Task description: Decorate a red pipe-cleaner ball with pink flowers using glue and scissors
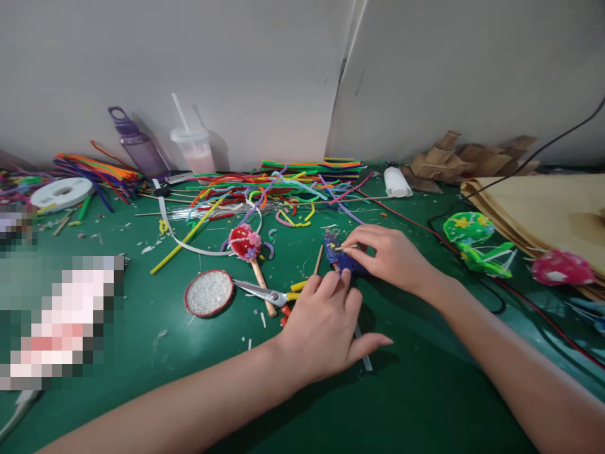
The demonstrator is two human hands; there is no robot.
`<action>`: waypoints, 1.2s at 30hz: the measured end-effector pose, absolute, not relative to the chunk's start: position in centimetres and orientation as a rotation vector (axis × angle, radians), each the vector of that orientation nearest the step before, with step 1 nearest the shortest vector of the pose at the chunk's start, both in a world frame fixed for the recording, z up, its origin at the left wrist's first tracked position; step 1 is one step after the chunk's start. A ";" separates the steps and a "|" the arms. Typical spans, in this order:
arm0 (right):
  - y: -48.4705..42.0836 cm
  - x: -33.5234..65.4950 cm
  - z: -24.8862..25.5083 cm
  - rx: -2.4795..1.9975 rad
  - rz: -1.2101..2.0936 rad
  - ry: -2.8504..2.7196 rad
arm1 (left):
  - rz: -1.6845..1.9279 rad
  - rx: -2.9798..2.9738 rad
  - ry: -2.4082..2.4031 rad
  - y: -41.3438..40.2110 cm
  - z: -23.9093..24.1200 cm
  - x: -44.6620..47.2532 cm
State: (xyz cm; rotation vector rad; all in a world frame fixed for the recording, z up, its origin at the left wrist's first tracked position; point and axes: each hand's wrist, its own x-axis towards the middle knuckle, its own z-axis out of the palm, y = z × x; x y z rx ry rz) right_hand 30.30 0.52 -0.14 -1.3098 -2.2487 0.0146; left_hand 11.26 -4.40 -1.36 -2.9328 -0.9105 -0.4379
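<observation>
My left hand (326,318) lies palm down over the back of a blue tool that looks like a hot glue gun (334,252). Its thumb is stretched out and the fingers are apart, their tips at the tool. My right hand (387,255) is closed in a pinch on a small pale stick (348,248) above the blue tool. A clear strip (367,359) sticks out below my left hand. Scissors (265,292) with red and yellow handles lie left of it, partly covered. They cross the wooden stem of a red pompom flower (244,243).
A round dish of clear beads (208,293) sits left of the scissors. Behind are pipe cleaners (283,189), a purple bottle (142,148) and a drink cup (193,148). Fuzzy decorated pieces (562,268), brown paper (534,202) and a red cable (425,224) lie at right.
</observation>
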 end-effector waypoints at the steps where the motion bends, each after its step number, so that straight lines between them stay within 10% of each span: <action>1: 0.6 30.4 -0.2 -1.293 0.010 -2.259 | -0.438 -2.944 -0.907 -4.4 -1.3 11.3; 15: 1.6 29.9 -1.4 -1.236 -0.400 -2.201 | -0.494 -3.026 -0.949 -4.3 -1.5 11.3; 36: 1.0 29.1 -1.6 -1.261 -0.183 -2.157 | -0.473 -2.979 -0.913 -4.5 -1.7 11.3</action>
